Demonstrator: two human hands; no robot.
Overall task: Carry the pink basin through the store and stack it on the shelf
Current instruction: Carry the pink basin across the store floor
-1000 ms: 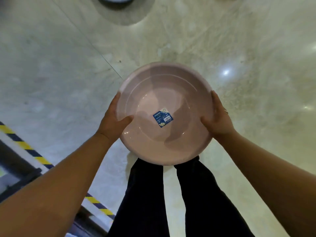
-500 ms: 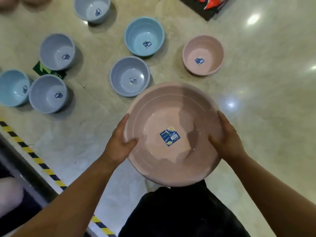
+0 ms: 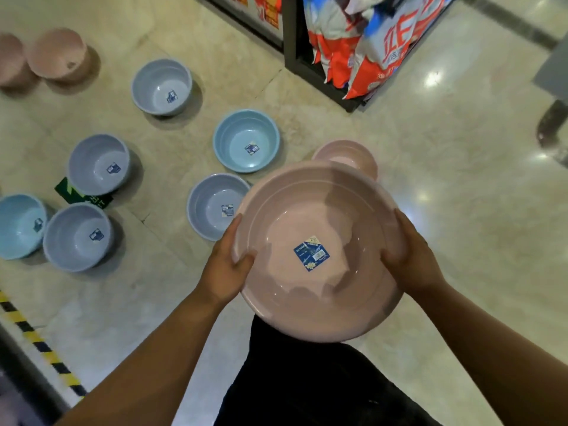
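Note:
I hold a large pink basin (image 3: 319, 305) in front of me, mouth up, with a blue label stuck to its bottom. My left hand (image 3: 226, 265) grips its left rim, thumb inside. On the right rim sits my right hand (image 3: 413, 259), also with the thumb over the edge. A dark shelf unit (image 3: 292, 41) stands at the top middle, well beyond the basin.
Several grey, blue and pink basins lie on the marble floor: a blue one (image 3: 246, 146), a grey one (image 3: 212, 206), a smaller pink one (image 3: 347, 153) half hidden behind mine. Detergent bags (image 3: 368, 35) fill the shelf. Yellow-black hazard tape (image 3: 33, 339) runs lower left.
The view has tilted up and forward: the floor basins and the shelf with bags have come into sight. Both hands keep the same grip on the pink basin.

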